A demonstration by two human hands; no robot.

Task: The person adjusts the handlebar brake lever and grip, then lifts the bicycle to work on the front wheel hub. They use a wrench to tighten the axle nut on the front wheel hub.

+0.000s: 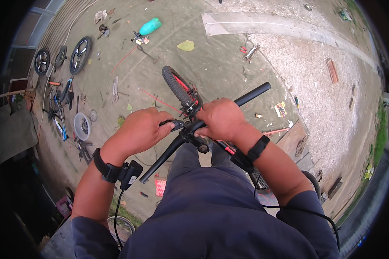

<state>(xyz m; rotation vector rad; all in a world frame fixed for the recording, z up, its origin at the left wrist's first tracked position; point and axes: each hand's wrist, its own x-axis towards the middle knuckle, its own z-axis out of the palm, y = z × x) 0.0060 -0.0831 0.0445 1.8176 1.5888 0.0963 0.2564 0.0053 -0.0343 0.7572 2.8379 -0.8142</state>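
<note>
A bicycle stands in front of me, its black handlebar [254,93] running diagonally from lower left to upper right. My right hand [222,118] is wrapped round the bar just right of the stem [189,133]. My left hand [145,129] is closed on a small black folding multi-tool [177,124] with round pivots at its end. That tool reaches the stem clamp; the contact point is too small to make out. Beyond the stem is the knobby front wheel [177,86] with red parts, turned toward the upper left. My legs straddle the frame, which is mostly hidden.
On the green ground sheet, a teal bottle [150,26] lies far off. Two small wheels [80,55], a white bowl of parts [82,126] and bike parts lie at left. Wrenches [115,89] and pliers [250,52] lie beyond the bike. Gravel [307,77] borders the right.
</note>
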